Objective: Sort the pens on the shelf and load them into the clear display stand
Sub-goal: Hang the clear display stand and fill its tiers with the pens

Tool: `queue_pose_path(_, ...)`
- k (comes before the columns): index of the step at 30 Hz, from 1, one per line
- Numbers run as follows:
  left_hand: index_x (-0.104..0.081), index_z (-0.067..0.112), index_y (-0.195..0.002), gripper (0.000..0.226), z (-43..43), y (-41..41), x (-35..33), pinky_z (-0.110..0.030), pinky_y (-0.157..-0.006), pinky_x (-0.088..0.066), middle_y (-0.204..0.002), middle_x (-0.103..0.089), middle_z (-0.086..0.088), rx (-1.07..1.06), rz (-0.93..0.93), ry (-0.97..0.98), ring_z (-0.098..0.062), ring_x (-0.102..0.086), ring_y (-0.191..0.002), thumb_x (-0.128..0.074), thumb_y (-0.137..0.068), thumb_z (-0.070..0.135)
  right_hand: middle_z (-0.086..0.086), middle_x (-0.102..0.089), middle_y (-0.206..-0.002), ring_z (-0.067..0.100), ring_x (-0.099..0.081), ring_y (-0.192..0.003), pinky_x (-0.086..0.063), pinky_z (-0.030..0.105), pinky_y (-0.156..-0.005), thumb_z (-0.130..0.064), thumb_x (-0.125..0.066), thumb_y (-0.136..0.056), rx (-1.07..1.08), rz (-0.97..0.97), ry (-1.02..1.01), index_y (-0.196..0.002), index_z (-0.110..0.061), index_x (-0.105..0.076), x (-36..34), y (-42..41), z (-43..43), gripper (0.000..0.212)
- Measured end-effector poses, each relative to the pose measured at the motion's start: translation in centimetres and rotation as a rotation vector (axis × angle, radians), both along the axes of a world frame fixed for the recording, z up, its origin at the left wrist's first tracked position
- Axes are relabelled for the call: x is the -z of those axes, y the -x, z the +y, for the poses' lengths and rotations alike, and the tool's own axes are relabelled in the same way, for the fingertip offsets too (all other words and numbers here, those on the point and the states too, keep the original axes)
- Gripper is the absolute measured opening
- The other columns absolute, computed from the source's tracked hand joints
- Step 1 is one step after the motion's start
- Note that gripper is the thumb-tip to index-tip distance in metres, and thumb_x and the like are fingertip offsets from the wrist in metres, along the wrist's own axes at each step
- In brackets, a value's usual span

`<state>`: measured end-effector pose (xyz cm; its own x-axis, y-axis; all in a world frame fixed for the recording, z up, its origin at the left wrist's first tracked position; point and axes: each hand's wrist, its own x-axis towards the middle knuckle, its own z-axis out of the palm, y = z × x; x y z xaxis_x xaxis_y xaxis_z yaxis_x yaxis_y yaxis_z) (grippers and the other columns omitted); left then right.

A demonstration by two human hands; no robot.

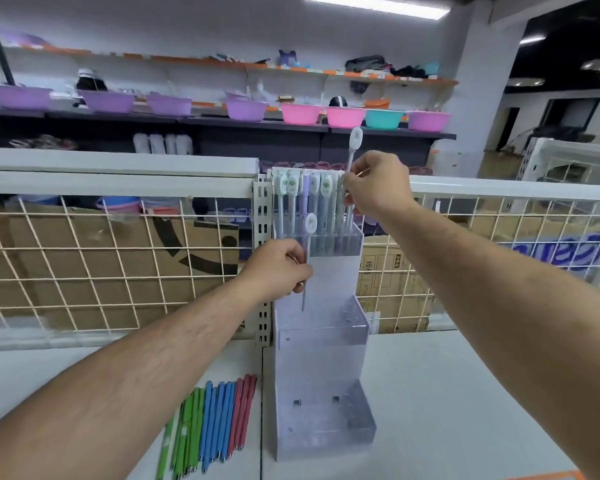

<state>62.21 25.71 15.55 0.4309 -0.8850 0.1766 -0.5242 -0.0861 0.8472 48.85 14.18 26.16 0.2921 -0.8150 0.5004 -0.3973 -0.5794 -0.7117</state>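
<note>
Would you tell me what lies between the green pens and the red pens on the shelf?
In the head view, the blue pens lie between the green pens and the red pens, side by side on the white shelf.

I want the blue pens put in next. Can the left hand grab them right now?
Probably not yet. The left hand is already pinching a pale pen up by the clear stand. The blue pens lie uncovered on the shelf below it, so once that grip empties, the way looks free.

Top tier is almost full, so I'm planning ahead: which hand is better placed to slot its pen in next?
Probably the right hand: its white-capped pen is upright above the clear display stand's top tier. The left hand holds its pen lower, before the front.
</note>
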Motion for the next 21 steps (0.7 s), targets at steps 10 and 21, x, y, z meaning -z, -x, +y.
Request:
queue_pose_path(10, -0.065, 0.019, -0.085, 0.009, -0.2, 0.3, 0.4, -0.037, -0.064, -0.06, -0.068, -0.073, -0.002, -0.044, -0.033, -0.006, -0.015, -0.072, -0.065, -0.071, -0.085, 0.013, 0.006, -0.072, -0.074, 0.026, -0.073, -0.07, -0.064, 0.042, -0.067, -0.02, -0.065, -0.094, -0.022, 0.162, 0.029, -0.073, -0.016, -0.065, 1.9, -0.9, -1.0, 0.021)
queue_pose_path(21, -0.064, 0.018, -0.084, 0.009, -0.1, 0.5, 0.6, -0.035, -0.065, -0.059, -0.068, -0.072, -0.003, -0.025, -0.028, -0.008, -0.011, -0.07, -0.061, -0.071, -0.085, 0.012, 0.007, -0.073, -0.075, 0.024, -0.075, -0.069, -0.064, 0.045, -0.07, -0.01, -0.064, -0.092, -0.003, 0.245, -0.017, -0.076, -0.012, -0.07, 2.8, -0.5, -0.9, 0.018)
